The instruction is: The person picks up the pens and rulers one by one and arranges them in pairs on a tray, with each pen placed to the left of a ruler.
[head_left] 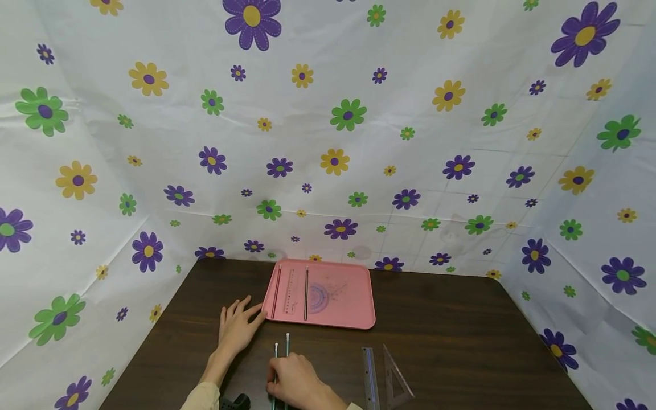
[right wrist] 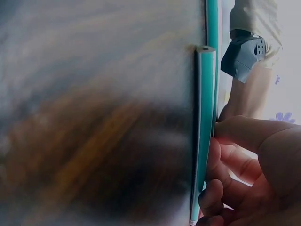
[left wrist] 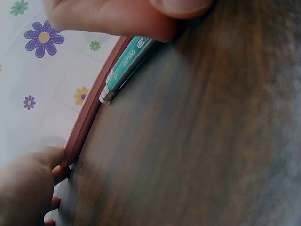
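My left hand has its fingers spread, touching the near left corner of a pink tray. In the left wrist view, its fingertips meet the tray's rim. On the table before the tray, my right hand pinches a teal pencil with a pale end. A second teal pencil lies close beside it, partly hidden by the hand. In the tray are a dark red pencil, a clear ruler, a dark pencil and a clear protractor.
Right of my right hand, a bluish ruler and a clear set square lie on the dark wooden table. A flower-patterned sheet hangs behind and on both sides. A black device is strapped to my left wrist.
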A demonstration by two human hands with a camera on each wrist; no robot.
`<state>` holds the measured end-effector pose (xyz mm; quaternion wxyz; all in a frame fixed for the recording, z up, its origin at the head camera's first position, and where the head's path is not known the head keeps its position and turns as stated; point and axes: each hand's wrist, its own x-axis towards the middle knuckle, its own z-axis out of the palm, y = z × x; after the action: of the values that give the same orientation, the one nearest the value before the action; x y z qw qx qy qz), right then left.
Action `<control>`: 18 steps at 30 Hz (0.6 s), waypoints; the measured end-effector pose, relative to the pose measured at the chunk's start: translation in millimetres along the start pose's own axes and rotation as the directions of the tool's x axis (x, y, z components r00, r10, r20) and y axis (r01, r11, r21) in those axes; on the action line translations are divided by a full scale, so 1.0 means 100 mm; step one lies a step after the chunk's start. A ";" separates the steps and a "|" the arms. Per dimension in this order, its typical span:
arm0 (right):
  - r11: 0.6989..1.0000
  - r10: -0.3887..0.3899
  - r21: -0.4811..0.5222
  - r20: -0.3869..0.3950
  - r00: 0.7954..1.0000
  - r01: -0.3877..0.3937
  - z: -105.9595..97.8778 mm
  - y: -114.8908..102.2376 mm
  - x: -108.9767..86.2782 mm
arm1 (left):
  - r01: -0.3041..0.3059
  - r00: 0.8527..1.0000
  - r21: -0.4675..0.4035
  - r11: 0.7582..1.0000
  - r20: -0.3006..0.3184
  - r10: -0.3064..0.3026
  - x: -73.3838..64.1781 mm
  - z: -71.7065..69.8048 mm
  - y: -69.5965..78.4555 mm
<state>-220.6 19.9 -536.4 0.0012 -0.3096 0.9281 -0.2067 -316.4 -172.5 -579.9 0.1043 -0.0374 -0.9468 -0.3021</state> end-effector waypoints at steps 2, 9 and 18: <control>1.000 0.010 0.021 0.001 1.000 -0.010 0.00 0.00 0.00 | -0.002 1.000 -0.002 1.000 0.000 0.002 0.00 0.00 0.00; 0.998 0.022 0.062 0.001 1.000 -0.022 0.00 0.00 -0.01 | 0.007 1.000 -0.004 1.000 0.009 -0.007 0.00 -0.01 0.01; 0.990 0.039 0.138 -0.013 0.999 -0.037 0.01 0.02 0.01 | 0.010 1.000 0.001 1.000 0.010 -0.010 0.01 0.00 0.00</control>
<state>-222.0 20.2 -537.8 0.0190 -0.2893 0.9174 -0.2725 -317.3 -172.1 -579.6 0.0982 -0.0342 -0.9477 -0.3018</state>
